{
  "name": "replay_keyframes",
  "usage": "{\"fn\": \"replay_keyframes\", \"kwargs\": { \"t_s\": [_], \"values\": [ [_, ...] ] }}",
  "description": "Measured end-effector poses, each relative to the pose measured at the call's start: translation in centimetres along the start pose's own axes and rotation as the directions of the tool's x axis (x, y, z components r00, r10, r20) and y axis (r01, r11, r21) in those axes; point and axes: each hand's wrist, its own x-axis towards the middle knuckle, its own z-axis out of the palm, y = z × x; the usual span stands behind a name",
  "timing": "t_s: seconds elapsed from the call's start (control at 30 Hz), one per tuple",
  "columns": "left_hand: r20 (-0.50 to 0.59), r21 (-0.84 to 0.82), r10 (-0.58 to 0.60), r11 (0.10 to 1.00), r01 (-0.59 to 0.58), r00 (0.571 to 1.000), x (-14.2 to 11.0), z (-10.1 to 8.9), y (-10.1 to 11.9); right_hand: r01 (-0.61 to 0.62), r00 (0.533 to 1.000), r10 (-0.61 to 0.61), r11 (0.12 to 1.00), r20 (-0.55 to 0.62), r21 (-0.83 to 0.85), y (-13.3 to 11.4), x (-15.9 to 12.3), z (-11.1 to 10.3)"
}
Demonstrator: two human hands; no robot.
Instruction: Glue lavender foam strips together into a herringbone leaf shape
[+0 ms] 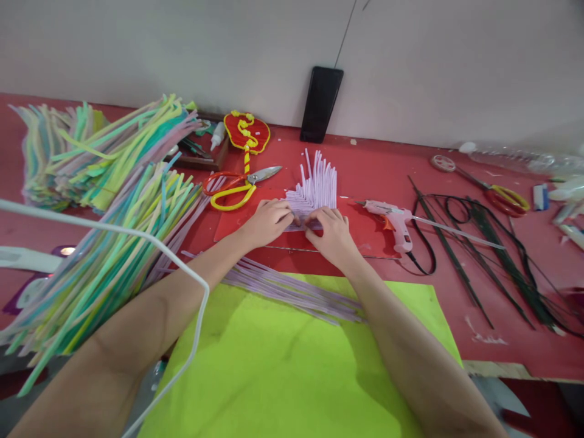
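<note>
A V-patterned piece of lilac pipe cleaners (323, 185) lies on a red board (367, 240), its strands fanning away from me. My left hand (272, 222) is closed at its lower left edge, fingers bent and pressed together. At the lower right edge my right hand (331, 234) is also closed, thumb and forefinger pinched near the strands. My fingers hide the piece's lower end. Nearer to me, loose lilac pipe cleaners (296, 292) lie across the top of a yellow-green sheet (283, 371), passing under my forearms.
Left are bundles of coloured pipe cleaners (123, 255) and a white cable (201, 322). Scissors (249, 182) lie beyond my left hand; a pink glue gun (396, 222) lies right, with dark green stems (456, 261). A black phone (321, 104) leans against the wall.
</note>
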Motion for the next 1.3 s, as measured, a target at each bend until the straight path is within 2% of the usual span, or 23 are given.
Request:
{"fn": "replay_keyframes", "kwargs": {
  "t_s": [0.47, 0.8, 1.3],
  "values": [
    [0.003, 0.014, 0.001, 1.000, -0.001, 1.000, 0.04, -0.04, 0.04, 0.010, 1.000, -0.010, 1.000, 0.020, -0.012, 0.07, 0.01, -0.06],
    [0.002, 0.093, 0.022, 0.995, -0.022, 1.000, 0.05, 0.06, 0.21, 0.026, 1.000, -0.026, 0.999, -0.009, -0.022, 0.24, 0.00, 0.20],
    [-0.020, 0.144, 0.043, 0.989, -0.040, 0.999, -0.11, 0.49, 0.14, 0.028, 0.999, -0.028, 0.999, 0.017, -0.028, 0.46, -0.03, 0.16]
  ]
}}
